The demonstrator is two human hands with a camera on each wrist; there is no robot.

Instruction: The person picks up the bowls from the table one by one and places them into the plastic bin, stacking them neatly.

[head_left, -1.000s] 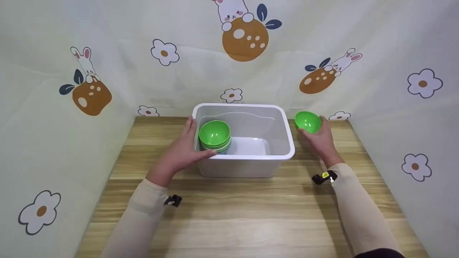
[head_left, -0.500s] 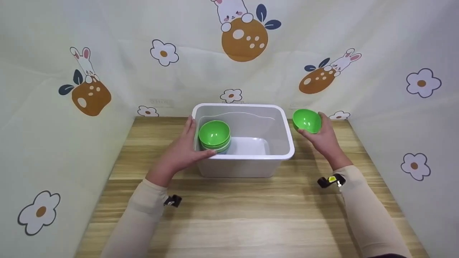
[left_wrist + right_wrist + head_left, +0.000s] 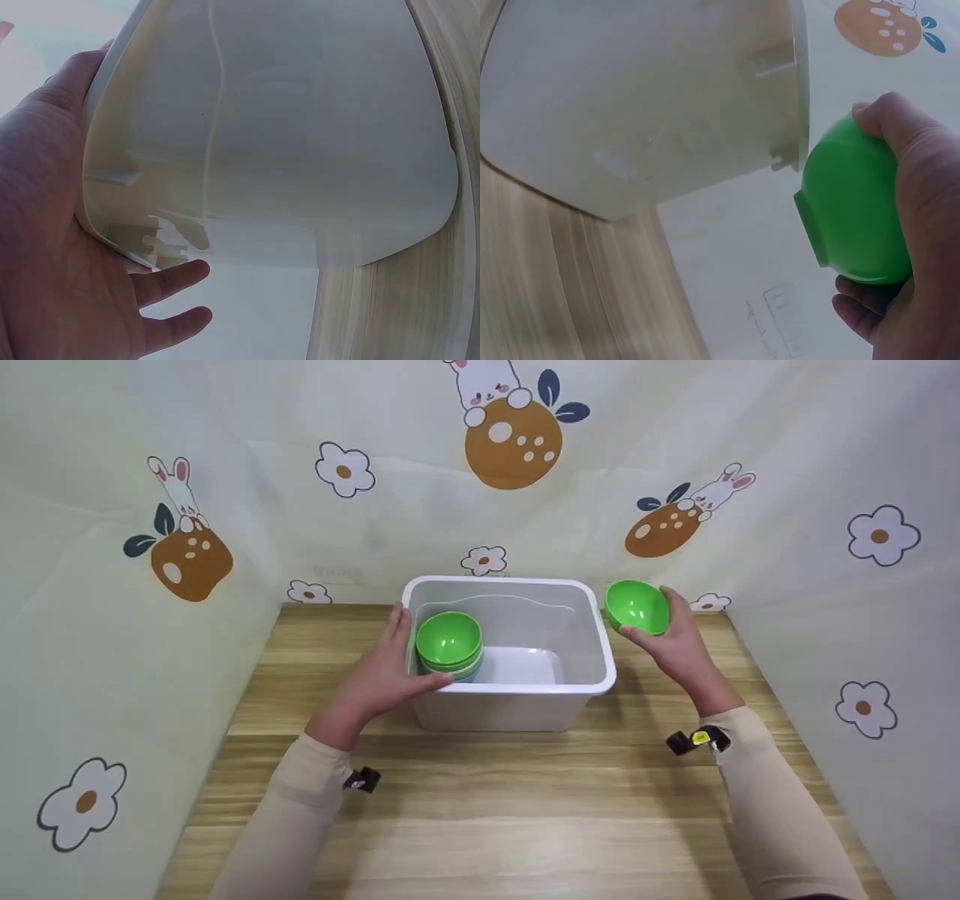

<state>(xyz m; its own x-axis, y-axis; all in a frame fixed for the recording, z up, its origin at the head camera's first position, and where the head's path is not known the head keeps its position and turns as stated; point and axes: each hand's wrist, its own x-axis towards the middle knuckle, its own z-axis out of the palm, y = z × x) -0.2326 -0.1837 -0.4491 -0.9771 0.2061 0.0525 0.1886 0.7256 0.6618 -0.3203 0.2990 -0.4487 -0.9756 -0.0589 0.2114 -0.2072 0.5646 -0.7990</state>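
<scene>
A white plastic bin (image 3: 499, 711) stands on the wooden table, its opening upward. My left hand (image 3: 375, 667) holds its near left corner, thumb over the front rim and fingers along the left side; two fingers (image 3: 176, 328) stretch past the wall in the left wrist view. Inside, against the left end, stands a stack of bowls (image 3: 450, 641) with a green one on top. My right hand (image 3: 679, 652) grips another green bowl (image 3: 636, 606) by its right side, thumb and fingers spread around it. That bowl is held tilted, just right of the bin's rim.
Bare floor of the bin (image 3: 521, 666) shows to the right of the stack. Pale cloth walls (image 3: 390, 532) printed with rabbits and flowers stand close behind the bin and on both sides. The wooden tabletop (image 3: 510, 810) extends in front.
My right hand has raised the green bowl slightly and brought it a little left, closer to the bin. The left hand, the bin and the stack inside have stayed put.
</scene>
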